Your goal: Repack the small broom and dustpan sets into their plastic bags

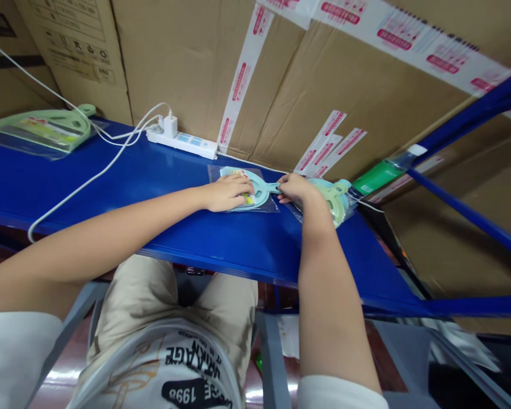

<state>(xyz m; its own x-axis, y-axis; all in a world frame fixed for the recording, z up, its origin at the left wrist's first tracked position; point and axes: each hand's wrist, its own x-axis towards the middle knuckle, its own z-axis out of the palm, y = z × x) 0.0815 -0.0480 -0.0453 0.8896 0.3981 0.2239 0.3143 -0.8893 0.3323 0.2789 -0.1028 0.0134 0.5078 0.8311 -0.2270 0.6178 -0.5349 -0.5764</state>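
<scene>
On the blue shelf, a light-blue dustpan lies in a clear plastic bag, its handle pointing right. My left hand rests flat across its pan, fingers spread over a yellow label. At the handle's end, my right hand has its fingertips closed on the tip; whether they also pinch the bag is hidden. Just beyond that hand, partly covered by my wrist, sits a pile of bagged dustpans, pale green over light blue.
At far left lies another bagged pale-green dustpan. A white power strip with a plugged-in charger and looping white cable runs along the back. Large taped cartons stand behind. A green-labelled bottle leans at right by blue shelf bars.
</scene>
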